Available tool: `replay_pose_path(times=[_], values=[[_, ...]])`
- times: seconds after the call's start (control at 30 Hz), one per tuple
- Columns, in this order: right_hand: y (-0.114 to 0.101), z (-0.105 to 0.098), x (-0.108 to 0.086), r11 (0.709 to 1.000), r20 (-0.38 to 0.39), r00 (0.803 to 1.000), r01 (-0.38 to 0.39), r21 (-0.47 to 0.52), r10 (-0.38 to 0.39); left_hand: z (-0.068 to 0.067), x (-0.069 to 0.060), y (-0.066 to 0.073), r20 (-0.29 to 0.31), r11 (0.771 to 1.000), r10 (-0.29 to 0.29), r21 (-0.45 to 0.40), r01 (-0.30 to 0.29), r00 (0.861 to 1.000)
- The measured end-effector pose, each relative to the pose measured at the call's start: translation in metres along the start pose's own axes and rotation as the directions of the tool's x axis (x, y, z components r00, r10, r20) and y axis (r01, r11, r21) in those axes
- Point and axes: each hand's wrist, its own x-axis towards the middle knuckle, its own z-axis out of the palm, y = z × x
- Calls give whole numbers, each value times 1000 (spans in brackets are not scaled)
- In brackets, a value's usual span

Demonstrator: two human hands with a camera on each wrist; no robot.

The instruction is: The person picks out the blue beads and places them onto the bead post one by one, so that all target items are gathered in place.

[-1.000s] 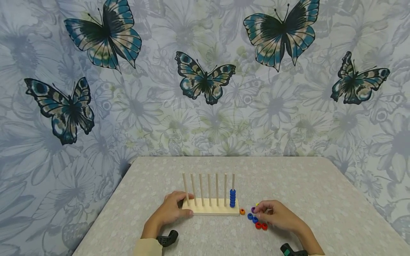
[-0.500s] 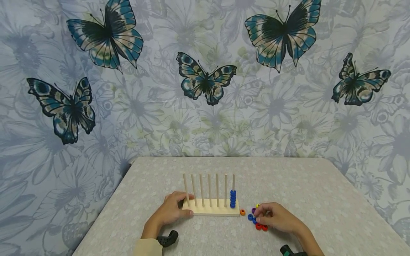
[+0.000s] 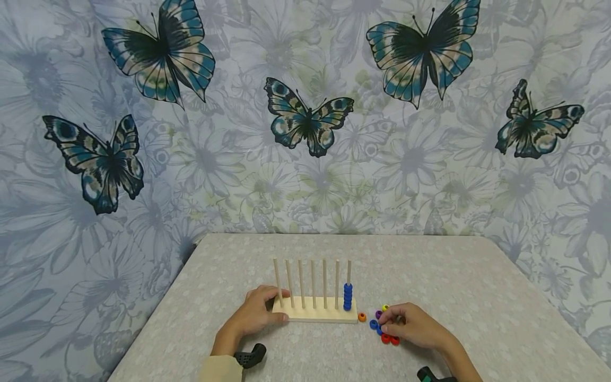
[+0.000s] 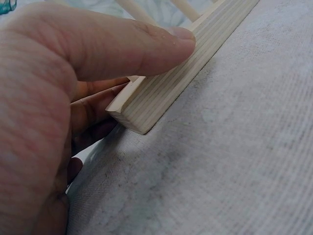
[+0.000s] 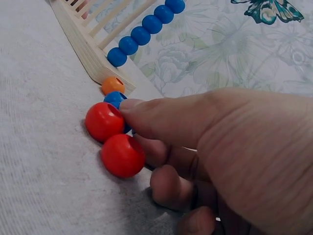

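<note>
A wooden peg stand [image 3: 315, 317] with a row of upright pegs rests on the table, its rightmost peg carrying a stack of blue beads [image 3: 347, 297]. My left hand [image 3: 253, 313] grips the stand's left end, thumb [image 4: 161, 51] along the front edge and fingers behind. Right of the stand, my right hand [image 3: 415, 324] pinches a blue bead [image 3: 380, 330] between thumb and index finger, low at the table; in the right wrist view that bead is mostly hidden by the thumb [image 5: 161, 117]. Another blue bead [image 3: 374, 324] lies beside it.
Two red beads [image 5: 123, 155] lie just in front of the right fingertips. A purple bead [image 3: 379, 314] and a yellow bead [image 3: 385, 307] are behind them. An orange bead [image 3: 361, 317] sits by the stand's right end. A patterned cloth covers the table [image 3: 229, 265].
My right fingertips have shifted slightly down toward the front, onto the blue bead, uncovering more of the yellow bead. My left hand and the stand stay put.
</note>
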Motion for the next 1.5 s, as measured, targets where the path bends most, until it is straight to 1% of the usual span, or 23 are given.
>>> replay_pose_path(times=[0.13, 0.23, 0.43, 0.63, 0.73, 0.97, 1.17, 1.4, 1.5], values=[[0, -1, 0, 1000, 7, 1000, 17, -6, -17, 0, 0, 0, 1, 1000, 0, 1, 0, 1000], [-1, -1, -1, 1000, 12, 1000, 29, -1, -29, 0, -1, 0, 2, 1000, 15, -1, -15, 1000], [-4, -1, -1, 1000, 11, 1000, 28, -12, -27, 0, -1, 0, 0, 1000, 11, -4, -11, 1000], [-3, 0, -1, 998, -1, 1000, 16, -56, -16, 0, 0, 0, -2, 1000, 16, -2, -16, 1000], [-2, 1, -1, 997, -5, 1000, 24, -73, -24, 0, -1, 0, -1, 1000, 18, -6, -18, 1000], [-1, 1, -2, 998, 3, 999, 36, -43, -36, 0, -1, 1, -6, 1000, 20, -18, -20, 1000], [-1, 1, -1, 999, 4, 1000, 18, -30, -18, -1, -1, 1, 2, 1000, 17, -19, -17, 1000], [0, 0, 1, 1000, 15, 1000, -2, 28, 2, -1, -2, 2, 5, 1000, 1, -17, -1, 1000], [1, 0, 1, 1000, 19, 1000, -1, 31, 0, -1, -2, 2, 6, 1000, 0, -20, 0, 1000]])
